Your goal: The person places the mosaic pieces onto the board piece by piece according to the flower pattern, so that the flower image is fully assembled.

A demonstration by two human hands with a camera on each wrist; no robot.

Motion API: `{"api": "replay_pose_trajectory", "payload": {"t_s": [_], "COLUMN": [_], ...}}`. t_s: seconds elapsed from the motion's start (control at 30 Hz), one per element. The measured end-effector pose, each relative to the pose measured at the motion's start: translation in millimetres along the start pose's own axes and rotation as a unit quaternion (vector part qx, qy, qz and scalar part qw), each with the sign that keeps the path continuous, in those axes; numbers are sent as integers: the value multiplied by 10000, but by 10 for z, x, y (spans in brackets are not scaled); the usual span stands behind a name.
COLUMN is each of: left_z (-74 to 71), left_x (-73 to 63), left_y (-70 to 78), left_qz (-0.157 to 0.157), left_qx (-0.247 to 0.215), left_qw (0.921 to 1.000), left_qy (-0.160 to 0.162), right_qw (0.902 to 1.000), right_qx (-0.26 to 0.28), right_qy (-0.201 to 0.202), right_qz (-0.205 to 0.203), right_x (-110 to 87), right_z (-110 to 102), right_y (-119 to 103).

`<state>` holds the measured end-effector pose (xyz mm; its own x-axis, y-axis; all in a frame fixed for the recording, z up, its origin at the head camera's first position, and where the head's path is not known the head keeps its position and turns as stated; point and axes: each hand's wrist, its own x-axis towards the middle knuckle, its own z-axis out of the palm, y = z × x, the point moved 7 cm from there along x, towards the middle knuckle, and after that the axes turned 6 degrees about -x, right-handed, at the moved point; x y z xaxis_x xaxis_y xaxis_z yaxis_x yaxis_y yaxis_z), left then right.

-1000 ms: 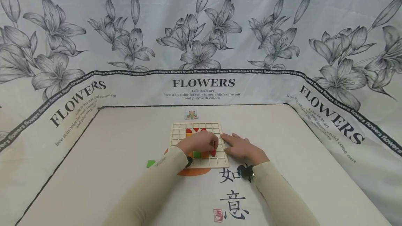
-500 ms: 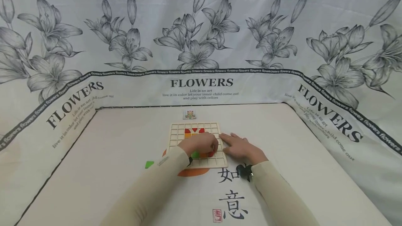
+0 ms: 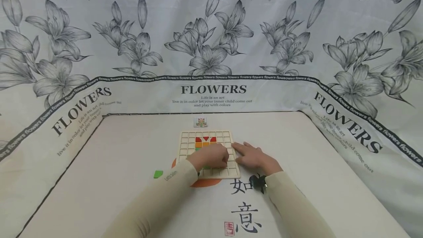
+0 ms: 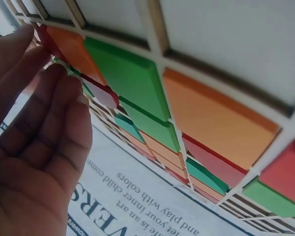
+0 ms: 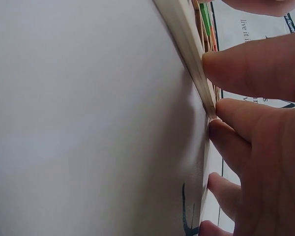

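A square wooden grid board [image 3: 235, 172] lies on the table, with red, orange and green tiles in several cells. My left hand [image 3: 214, 155] reaches over its right half. In the left wrist view, thumb and fingertips pinch a red tile [image 4: 48, 43] at a cell beside an orange tile [image 4: 71, 51]; the fingers partly cover it. A green tile [image 4: 130, 78] sits one cell farther along. My right hand [image 3: 253, 157] lies at the board's right edge, its extended fingers [image 5: 255, 69] touching the wooden rim in the right wrist view.
A loose green tile [image 3: 158, 174] lies left of the board. Behind the board is a small card [image 3: 200, 122] with a coloured pattern. An orange print [image 3: 206, 183] on the cloth shows under the board's front edge. Flower-printed fabric [image 3: 211, 54] encloses the back and sides.
The red tile, visible earlier upright under my left fingers, has gone down to the board and is hidden in the head view. My left hand has sunk slightly; the right hand stays put.
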<state>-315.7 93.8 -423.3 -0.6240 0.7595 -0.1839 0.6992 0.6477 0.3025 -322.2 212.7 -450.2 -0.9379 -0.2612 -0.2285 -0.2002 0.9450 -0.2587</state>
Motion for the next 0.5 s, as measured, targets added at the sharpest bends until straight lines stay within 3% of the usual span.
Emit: {"api": "replay_pose_trajectory", "payload": {"t_s": [0.5], "left_z": [-14], "left_x": [-91], "left_y": [-6], "left_qz": [-478], "left_qx": [-270], "left_qw": [9979], "left_qy": [352], "right_qw": [10000], "right_qx": [38], "right_qy": [1], "right_qz": [74], "right_x": [4], "right_z": [-7], "right_y": [-16]}}
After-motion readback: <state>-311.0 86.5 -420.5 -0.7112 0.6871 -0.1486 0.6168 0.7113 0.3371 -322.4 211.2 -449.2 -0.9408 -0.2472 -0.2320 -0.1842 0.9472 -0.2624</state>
